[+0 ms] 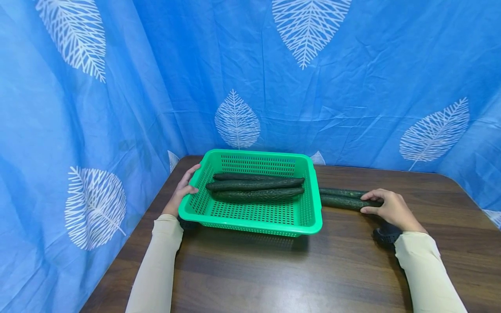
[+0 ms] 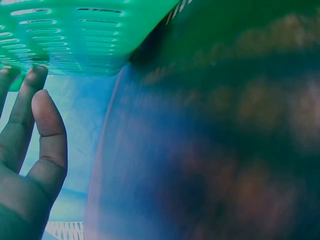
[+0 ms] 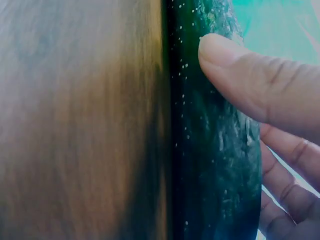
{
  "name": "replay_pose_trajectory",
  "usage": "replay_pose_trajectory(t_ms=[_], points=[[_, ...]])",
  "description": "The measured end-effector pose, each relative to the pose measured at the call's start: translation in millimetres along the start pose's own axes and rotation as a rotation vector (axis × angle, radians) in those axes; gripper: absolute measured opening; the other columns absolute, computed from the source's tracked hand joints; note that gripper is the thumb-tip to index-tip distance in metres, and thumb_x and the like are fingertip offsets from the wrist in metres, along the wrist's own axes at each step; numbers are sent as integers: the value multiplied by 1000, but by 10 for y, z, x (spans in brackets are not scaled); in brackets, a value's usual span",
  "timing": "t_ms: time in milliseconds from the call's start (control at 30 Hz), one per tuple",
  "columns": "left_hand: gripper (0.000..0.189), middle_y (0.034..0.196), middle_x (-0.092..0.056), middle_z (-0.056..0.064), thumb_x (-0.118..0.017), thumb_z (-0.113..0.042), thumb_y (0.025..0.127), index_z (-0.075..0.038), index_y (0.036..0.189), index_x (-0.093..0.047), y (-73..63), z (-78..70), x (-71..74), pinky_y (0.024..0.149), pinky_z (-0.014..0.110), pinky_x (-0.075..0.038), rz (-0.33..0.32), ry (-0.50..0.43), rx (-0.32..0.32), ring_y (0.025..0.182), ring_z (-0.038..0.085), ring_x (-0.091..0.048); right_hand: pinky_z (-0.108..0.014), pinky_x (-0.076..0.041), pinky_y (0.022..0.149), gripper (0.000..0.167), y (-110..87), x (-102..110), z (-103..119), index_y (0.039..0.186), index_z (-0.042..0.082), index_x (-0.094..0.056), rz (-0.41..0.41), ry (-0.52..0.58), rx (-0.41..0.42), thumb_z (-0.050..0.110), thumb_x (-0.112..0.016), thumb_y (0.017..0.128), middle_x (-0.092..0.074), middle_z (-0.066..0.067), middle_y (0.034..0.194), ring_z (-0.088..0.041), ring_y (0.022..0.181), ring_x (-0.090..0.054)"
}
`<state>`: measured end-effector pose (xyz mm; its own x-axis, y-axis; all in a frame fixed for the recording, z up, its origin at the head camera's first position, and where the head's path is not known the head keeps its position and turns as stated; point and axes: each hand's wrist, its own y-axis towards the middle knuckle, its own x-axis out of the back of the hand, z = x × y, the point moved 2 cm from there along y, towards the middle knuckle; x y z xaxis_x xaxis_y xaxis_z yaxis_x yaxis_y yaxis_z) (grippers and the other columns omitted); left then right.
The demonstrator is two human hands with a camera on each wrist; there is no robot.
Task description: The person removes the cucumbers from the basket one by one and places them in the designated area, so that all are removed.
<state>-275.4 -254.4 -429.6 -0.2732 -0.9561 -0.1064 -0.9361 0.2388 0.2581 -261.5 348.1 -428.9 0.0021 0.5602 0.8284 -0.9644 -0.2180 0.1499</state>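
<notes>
A green plastic basket [image 1: 250, 227] with slotted walls holds three dark green cucumbers [image 1: 256, 194] lying side by side. My left hand [image 1: 183, 189] grips its left rim, the thumb over the edge; the left wrist view shows fingers [image 2: 50, 117] against the slotted wall [image 2: 65, 30]. Right of the basket, two more cucumbers [image 1: 340, 201] lie together on the table, their left ends hidden by the basket. My right hand [image 1: 391, 209] pinches the nearer one at its right end. Up close in the right wrist view, the thumb [image 3: 250, 80] presses on the bumpy cucumber [image 3: 215, 145].
The dark wooden table [image 1: 250, 278] has rounded back corners. Behind it and to the left hangs a blue curtain [image 1: 188, 65] printed with white leaves. A black wrist device [image 1: 386, 233] sits under the right wrist.
</notes>
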Motion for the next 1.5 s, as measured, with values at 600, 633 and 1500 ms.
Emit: replay_pose_trajectory(t_ms=[600,633,1500], points=[[80,143,-57,-12,-40,8,87,13,165,-21,37,61,66,91,21,-50,38,13,-134,118,5,-60,-15,-55,82,30,70,50,250,123,-2,-78,10,72,140,7,-82,95,-76,-19,116,-3,99,-66],[80,143,-56,-12,-40,8,88,13,165,-20,36,55,60,92,21,-50,31,14,-118,118,5,-60,-14,-55,82,29,70,51,259,122,-2,-78,9,86,157,5,-81,95,-77,-20,116,2,98,-65],[80,144,-54,-7,-39,7,90,11,167,-17,28,79,44,88,24,-49,18,-3,-65,114,6,-58,-28,-60,78,29,97,106,961,126,2,-76,171,187,281,4,-78,97,-75,-13,120,-2,98,-67]])
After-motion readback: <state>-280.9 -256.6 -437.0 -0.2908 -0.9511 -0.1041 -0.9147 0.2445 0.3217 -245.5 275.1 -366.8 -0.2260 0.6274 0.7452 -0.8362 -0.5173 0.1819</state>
